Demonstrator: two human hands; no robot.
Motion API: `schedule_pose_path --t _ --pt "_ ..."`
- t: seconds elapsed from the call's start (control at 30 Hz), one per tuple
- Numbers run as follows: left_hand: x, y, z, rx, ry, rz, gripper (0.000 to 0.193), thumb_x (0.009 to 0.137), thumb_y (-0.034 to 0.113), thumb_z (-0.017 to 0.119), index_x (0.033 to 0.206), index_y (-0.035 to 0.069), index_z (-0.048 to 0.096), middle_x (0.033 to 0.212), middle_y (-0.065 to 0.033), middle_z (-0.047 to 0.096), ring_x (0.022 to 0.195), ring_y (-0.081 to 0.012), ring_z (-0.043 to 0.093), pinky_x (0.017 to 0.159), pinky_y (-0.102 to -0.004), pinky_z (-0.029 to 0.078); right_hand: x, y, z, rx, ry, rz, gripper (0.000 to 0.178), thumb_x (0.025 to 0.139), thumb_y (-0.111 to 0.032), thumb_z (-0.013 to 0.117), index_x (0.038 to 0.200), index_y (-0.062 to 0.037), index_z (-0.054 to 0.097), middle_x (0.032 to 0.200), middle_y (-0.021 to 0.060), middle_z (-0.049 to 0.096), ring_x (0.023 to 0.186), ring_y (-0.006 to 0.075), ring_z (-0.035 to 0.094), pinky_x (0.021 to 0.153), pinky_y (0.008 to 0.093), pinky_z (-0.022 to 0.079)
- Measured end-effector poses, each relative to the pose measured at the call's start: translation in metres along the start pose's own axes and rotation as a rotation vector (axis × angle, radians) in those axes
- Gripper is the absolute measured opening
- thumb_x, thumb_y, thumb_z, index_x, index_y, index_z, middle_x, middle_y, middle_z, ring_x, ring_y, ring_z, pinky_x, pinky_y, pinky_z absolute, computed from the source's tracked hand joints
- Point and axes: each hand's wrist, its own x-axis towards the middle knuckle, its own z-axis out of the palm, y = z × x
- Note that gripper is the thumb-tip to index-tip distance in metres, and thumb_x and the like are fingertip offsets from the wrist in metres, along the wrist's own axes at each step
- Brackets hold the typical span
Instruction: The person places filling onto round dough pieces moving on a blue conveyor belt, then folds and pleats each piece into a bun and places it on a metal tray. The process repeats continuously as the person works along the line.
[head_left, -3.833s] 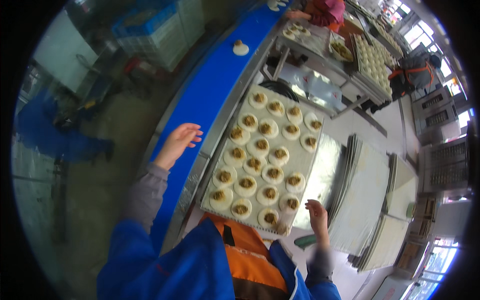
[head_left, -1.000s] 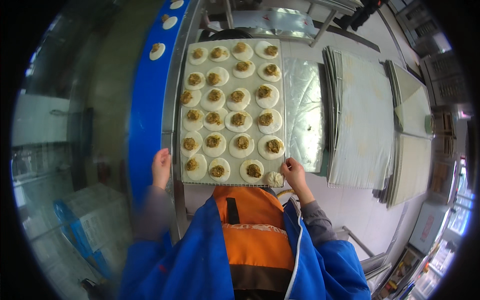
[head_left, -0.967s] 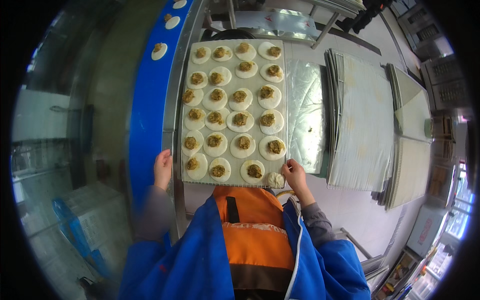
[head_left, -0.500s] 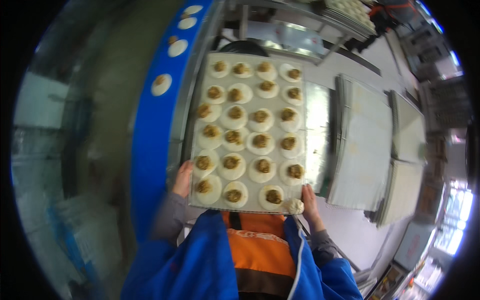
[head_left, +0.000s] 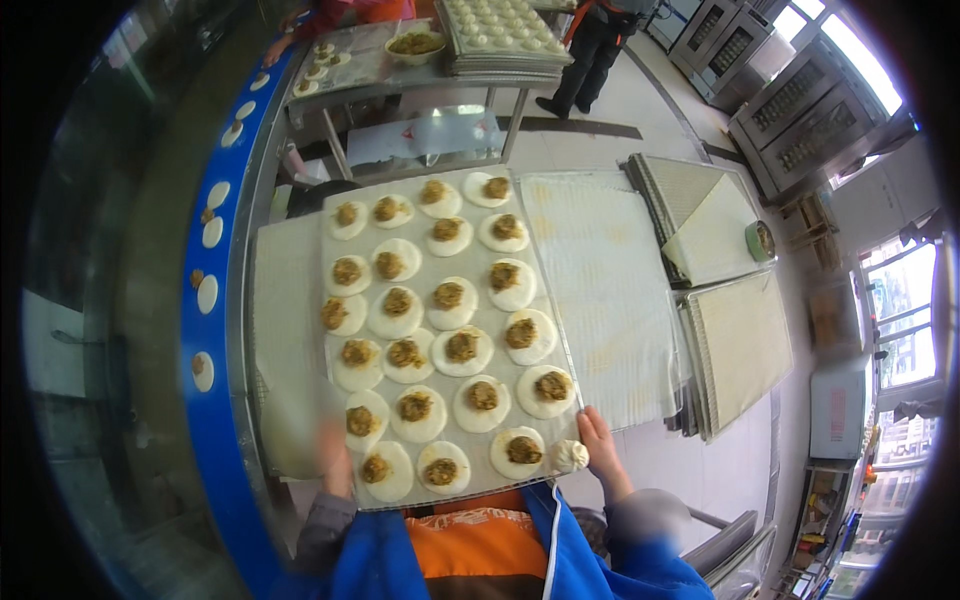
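Note:
A wide tray point(head_left: 502, 374) is held in front of my body, with its near edge against my orange apron. Several flat dough rounds point(head_left: 390, 480) lie on it in rows, each topped with a lump of brownish filling point(head_left: 415, 406). One pleated bun point(head_left: 569, 456) sits at its near right corner. My left hand point(head_left: 336, 462), smeared by motion, is closed on the tray's near left edge. At the near right side, my right hand point(head_left: 601, 452) grips the edge beside the bun, with part of the fingers hidden beneath.
On the left runs a blue conveyor belt point(head_left: 215, 440) carrying dough rounds and filling. Paper-lined trays point(head_left: 600, 300) lie beneath and right of mine; more stacked trays point(head_left: 740, 340) stand farther right. Ahead are a metal table with a filling bowl point(head_left: 415, 58), a tray of buns point(head_left: 500, 25) and two other people.
My view has turned, bringing the far table into sight. The held tray now appears lower and tilted, above the paper-lined trays. Both hands stay at its near corners.

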Motion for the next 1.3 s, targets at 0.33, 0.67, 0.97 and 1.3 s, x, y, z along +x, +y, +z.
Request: schedule_pose_path --t 0.33,0.67,0.97,1.3 --pt "0.086 0.000 -0.035 0.088 -0.335 0.085 0.024 0.105 0.016 0.052 0.118 0.000 0.064 0.109 -0.0087 0.069 0.099 -0.0159 0.063 0.088 -0.0307 0.050 -0.031 0.132 0.076 -0.624 0.181 -0.446 0.045 0.097 -0.018 0.060 0.135 0.0036 0.053 0.137 0.0258 0.053 0.128 0.0384 0.052 0.108 0.0443 0.042" --pt "0.080 0.048 -0.079 0.490 -0.522 0.413 0.027 0.101 0.021 0.057 0.122 0.005 0.061 0.105 -0.0152 0.067 0.095 -0.0320 0.065 0.082 -0.0381 0.052 -0.006 0.125 0.064 -0.080 -0.132 0.251 0.031 0.101 -0.026 0.050 0.087 -0.0023 0.064 0.073 0.0020 0.057 0.072 0.0146 0.058 0.063 0.0304 0.048" --pt "0.135 0.119 -0.400 0.256 0.114 0.298 0.024 0.097 0.006 0.060 0.120 0.003 0.066 0.108 -0.0103 0.070 0.096 -0.0180 0.067 0.086 -0.0321 0.054 0.027 -0.015 0.162 -1.073 0.080 -0.619 0.012 0.095 -0.011 0.057 0.101 -0.0022 0.063 0.093 0.0178 0.067 0.085 0.0341 0.064 0.075 0.0403 0.052" --pt "0.214 0.159 -0.673 0.945 0.619 0.312 0.056 0.087 0.022 0.076 0.137 0.010 0.055 0.124 -0.0181 0.055 0.112 -0.0372 0.054 0.096 -0.0462 0.046 -0.135 -0.181 0.864 -0.379 -1.047 -0.656 0.030 0.095 -0.008 0.065 0.124 -0.0023 0.060 0.111 0.0149 0.068 0.100 0.0268 0.069 0.085 0.0364 0.055"
